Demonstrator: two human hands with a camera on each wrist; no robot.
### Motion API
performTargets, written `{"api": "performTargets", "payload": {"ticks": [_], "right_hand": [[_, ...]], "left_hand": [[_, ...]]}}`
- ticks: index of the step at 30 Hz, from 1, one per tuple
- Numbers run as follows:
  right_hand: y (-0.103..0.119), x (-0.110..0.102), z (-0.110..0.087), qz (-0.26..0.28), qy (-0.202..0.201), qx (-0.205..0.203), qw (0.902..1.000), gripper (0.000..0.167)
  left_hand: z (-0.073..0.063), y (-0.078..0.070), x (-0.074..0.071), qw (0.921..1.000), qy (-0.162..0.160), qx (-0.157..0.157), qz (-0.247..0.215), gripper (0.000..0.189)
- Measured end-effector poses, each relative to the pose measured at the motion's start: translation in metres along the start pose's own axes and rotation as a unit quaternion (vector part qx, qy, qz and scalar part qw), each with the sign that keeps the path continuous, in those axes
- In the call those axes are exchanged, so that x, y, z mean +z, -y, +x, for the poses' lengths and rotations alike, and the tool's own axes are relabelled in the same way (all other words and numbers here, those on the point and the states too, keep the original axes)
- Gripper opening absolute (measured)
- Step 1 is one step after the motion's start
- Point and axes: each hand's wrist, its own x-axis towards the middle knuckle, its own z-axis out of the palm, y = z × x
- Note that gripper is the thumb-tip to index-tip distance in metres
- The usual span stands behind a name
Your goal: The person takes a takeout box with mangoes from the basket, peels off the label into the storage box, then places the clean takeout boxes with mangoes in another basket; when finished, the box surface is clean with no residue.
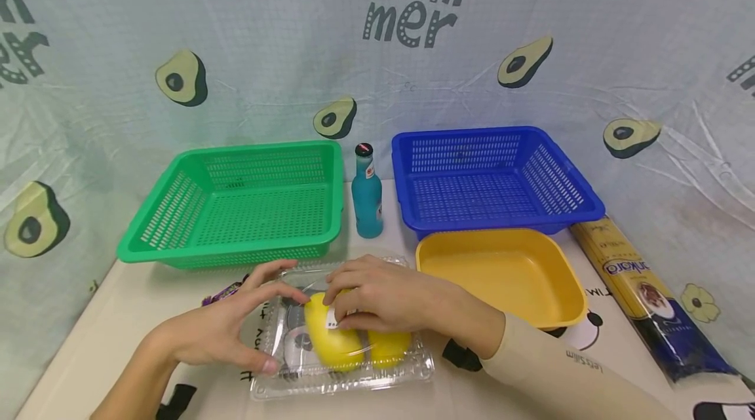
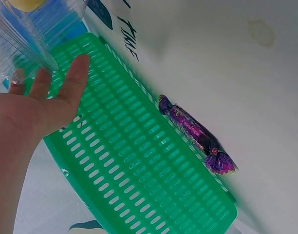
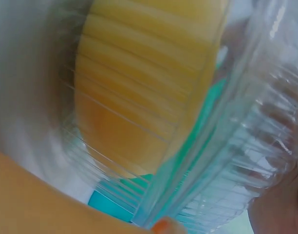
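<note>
A clear plastic clamshell container (image 1: 348,384) lies in front of me, with two yellow, smooth, rounded fruits (image 1: 339,348) inside. A small white label (image 1: 331,318) shows near my right fingertips. My right hand (image 1: 383,292) reaches over the container from the right, fingers bent and thumb close to them at its top. Spread along the left side, my left hand (image 1: 215,325) has its thumb near the front corner and fingers at the back. In the left wrist view its fingertips touch the plastic edge. Through the ridged wall in the right wrist view, a yellow fruit (image 3: 144,87) fills the middle.
Behind the container stand a green basket (image 1: 236,256), a blue bottle (image 1: 368,200) and a blue basket (image 1: 501,217). A yellow tub (image 1: 501,269) sits at its right, a pasta packet (image 1: 649,295) farther right. A purple wrapped candy (image 2: 195,131) lies beside the green basket.
</note>
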Motion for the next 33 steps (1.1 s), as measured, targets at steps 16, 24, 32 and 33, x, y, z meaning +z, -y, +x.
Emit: {"api": "performTargets", "payload": {"ticks": [16,24,32,33], "right_hand": [[-0.013,-0.001,-0.011,0.204,-0.222,-0.008,0.9536,0.008],[-0.013,-0.01,-0.036,0.287,-0.245,0.043,0.9253,0.015],[-0.02,-0.02,-0.075,0.273,-0.263,0.09,0.9209,0.025],[-0.022,-0.021,-0.08,0.27,-0.264,0.099,0.9205,0.025]], "left_hand": [[0.0,0.002,0.0,1.0,-0.003,0.001,0.009,0.07],[0.0,0.003,0.001,0.9999,-0.005,-0.002,0.013,0.072],[0.0,0.003,0.0,0.9999,-0.002,-0.002,0.011,0.074],[0.0,0.003,0.0,0.9999,-0.001,-0.003,0.01,0.074]]}}
